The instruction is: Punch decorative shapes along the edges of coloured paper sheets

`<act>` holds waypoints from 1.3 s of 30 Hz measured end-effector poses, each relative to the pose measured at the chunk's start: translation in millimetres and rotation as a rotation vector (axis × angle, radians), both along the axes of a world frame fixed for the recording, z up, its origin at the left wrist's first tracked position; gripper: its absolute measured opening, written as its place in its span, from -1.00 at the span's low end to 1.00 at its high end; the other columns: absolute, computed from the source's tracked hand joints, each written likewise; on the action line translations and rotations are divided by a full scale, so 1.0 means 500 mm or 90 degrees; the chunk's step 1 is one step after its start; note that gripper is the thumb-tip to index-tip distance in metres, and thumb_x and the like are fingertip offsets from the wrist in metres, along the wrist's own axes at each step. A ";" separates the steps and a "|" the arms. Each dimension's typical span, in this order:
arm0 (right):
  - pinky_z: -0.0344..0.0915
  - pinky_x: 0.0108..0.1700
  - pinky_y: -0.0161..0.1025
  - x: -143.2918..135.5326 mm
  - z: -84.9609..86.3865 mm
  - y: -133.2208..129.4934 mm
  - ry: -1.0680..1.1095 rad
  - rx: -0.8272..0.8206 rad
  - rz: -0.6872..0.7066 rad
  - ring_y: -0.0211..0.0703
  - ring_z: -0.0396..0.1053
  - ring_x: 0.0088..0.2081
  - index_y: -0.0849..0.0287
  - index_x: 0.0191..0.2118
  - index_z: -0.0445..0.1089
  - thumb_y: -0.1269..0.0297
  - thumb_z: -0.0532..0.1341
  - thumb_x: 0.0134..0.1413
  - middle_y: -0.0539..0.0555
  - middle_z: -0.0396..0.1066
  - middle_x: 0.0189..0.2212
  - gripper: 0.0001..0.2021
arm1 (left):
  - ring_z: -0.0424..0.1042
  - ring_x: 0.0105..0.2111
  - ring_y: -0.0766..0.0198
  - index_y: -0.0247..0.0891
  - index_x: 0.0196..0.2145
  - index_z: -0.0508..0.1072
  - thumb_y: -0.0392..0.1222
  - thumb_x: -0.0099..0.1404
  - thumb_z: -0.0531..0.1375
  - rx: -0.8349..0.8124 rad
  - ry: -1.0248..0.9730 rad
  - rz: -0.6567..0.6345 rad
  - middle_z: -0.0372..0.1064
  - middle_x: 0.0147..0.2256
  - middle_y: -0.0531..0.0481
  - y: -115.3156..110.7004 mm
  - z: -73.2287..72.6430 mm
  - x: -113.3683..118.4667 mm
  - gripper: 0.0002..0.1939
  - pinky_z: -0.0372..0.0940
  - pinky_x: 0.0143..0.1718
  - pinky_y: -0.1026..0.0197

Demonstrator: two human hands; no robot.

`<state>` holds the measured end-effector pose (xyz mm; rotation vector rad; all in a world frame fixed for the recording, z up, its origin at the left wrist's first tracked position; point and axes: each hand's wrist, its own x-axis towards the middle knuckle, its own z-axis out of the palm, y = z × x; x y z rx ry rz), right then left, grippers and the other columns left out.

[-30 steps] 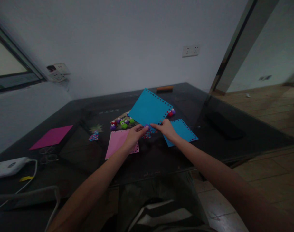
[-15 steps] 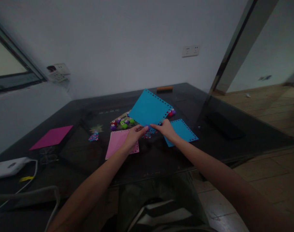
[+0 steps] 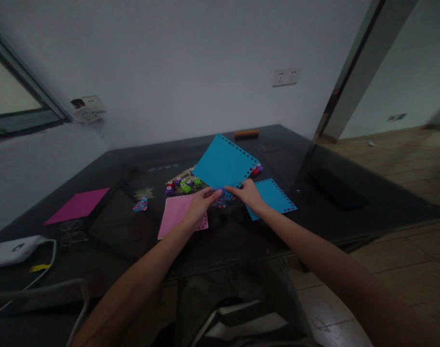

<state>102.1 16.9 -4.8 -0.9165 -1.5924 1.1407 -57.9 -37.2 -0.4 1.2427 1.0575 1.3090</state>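
Left hand (image 3: 201, 201): fingers narrowed, thumb and forefinger pinching a small purple piece (image 3: 220, 191) at the lower corner of the punched blue sheet (image 3: 224, 163). Right hand (image 3: 251, 194): fingers bent at the sheet's lower right edge, one finger pointing toward the purple piece; whether it grips the sheet cannot be told. The sheet extends beyond both hands, a row of holes along its upper right edge.

Beneath the left hand and wrist: pink sheet (image 3: 174, 212), partly covered, holes along its edges. Just beyond that hand: cluster of owl-like pieces (image 3: 184, 186), purple, green and red. Between and below the fingertips: patterned bits (image 3: 220, 203), too small to resolve.

Under and right of the right hand: second blue sheet (image 3: 273, 195), partly covered. Beyond that hand: red and purple pieces (image 3: 257, 168), partly hidden. Farther off, orange-brown cylinder (image 3: 246, 133); well to its right, dark oblong item (image 3: 337, 189).

Well left of the left hand: patterned pile (image 3: 140, 205) near a pale star-shaped item (image 3: 144, 193); farther left, magenta sheet (image 3: 77, 206), eyeglasses (image 3: 73, 233) and white device (image 3: 15, 250) with cable. All lie on the dark table (image 3: 227, 243).
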 end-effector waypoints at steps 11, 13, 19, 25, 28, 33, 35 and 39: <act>0.31 -0.51 -0.27 -0.002 -0.008 0.003 -0.004 0.028 -0.013 -0.19 0.35 -0.55 0.25 -0.44 0.43 0.07 0.30 -0.17 0.10 0.47 -0.49 -0.70 | 0.39 -0.37 0.27 -0.31 -0.39 0.47 -0.05 0.08 0.30 0.004 -0.008 -0.003 0.45 -0.40 0.01 0.002 -0.009 0.000 -0.75 0.23 -0.26 0.23; 0.31 -0.51 -0.26 -0.002 -0.011 0.005 -0.014 0.040 -0.012 -0.20 0.34 -0.56 0.26 -0.43 0.43 0.07 0.30 -0.15 0.09 0.47 -0.51 -0.70 | 0.39 -0.38 0.26 -0.31 -0.40 0.48 -0.06 0.08 0.30 0.008 -0.005 0.003 0.45 -0.41 0.01 0.002 -0.010 0.001 -0.75 0.23 -0.27 0.23; 0.26 -0.51 -0.28 -0.001 -0.022 0.013 -0.037 0.067 -0.023 -0.21 0.31 -0.60 0.25 -0.50 0.40 0.08 0.28 -0.12 0.05 0.42 -0.58 -0.72 | 0.40 -0.35 0.24 -0.31 -0.39 0.50 -0.06 0.09 0.30 0.016 -0.004 0.007 0.46 -0.40 -0.01 0.003 -0.011 0.004 -0.76 0.24 -0.25 0.23; 0.17 -0.55 -0.30 -0.002 -0.018 0.008 -0.062 0.094 -0.054 -0.24 0.24 -0.62 0.21 -0.61 0.28 0.05 0.27 -0.12 0.02 0.33 -0.68 -0.67 | 0.40 -0.31 0.22 -0.31 -0.35 0.50 -0.06 0.08 0.30 0.021 -0.015 0.007 0.47 -0.35 -0.02 0.007 -0.012 0.006 -0.74 0.25 -0.20 0.20; 0.18 -0.53 -0.29 -0.002 -0.012 0.005 -0.055 0.097 -0.065 -0.24 0.23 -0.62 0.22 -0.60 0.30 0.05 0.27 -0.13 0.03 0.34 -0.66 -0.68 | 0.40 -0.32 0.22 -0.31 -0.36 0.49 -0.04 0.08 0.30 0.028 -0.015 0.010 0.47 -0.36 -0.02 0.007 -0.010 0.007 -0.73 0.25 -0.21 0.20; 0.23 -0.48 -0.27 -0.002 -0.009 0.005 -0.045 0.086 -0.048 -0.22 0.27 -0.58 0.25 -0.51 0.38 0.08 0.27 -0.13 0.08 0.41 -0.58 -0.71 | 0.38 -0.38 0.25 -0.31 -0.43 0.48 -0.04 0.05 0.31 0.031 0.004 0.028 0.43 -0.44 0.03 0.005 -0.007 0.008 -0.74 0.23 -0.27 0.24; 0.23 -0.49 -0.27 -0.002 -0.010 0.005 -0.048 0.079 -0.048 -0.21 0.28 -0.58 0.25 -0.52 0.37 0.07 0.28 -0.13 0.08 0.40 -0.59 -0.71 | 0.36 -0.39 0.27 -0.30 -0.44 0.47 -0.05 0.06 0.31 0.034 0.009 0.029 0.42 -0.45 0.04 0.005 -0.008 0.007 -0.76 0.22 -0.29 0.25; 0.25 -0.47 -0.27 -0.003 -0.010 0.003 -0.049 0.090 -0.048 -0.19 0.31 -0.54 0.25 -0.51 0.39 0.07 0.28 -0.12 0.08 0.42 -0.56 -0.70 | 0.34 -0.42 0.28 -0.30 -0.48 0.45 -0.05 0.07 0.30 0.046 0.028 0.042 0.39 -0.48 0.06 0.006 -0.011 0.006 -0.76 0.20 -0.32 0.26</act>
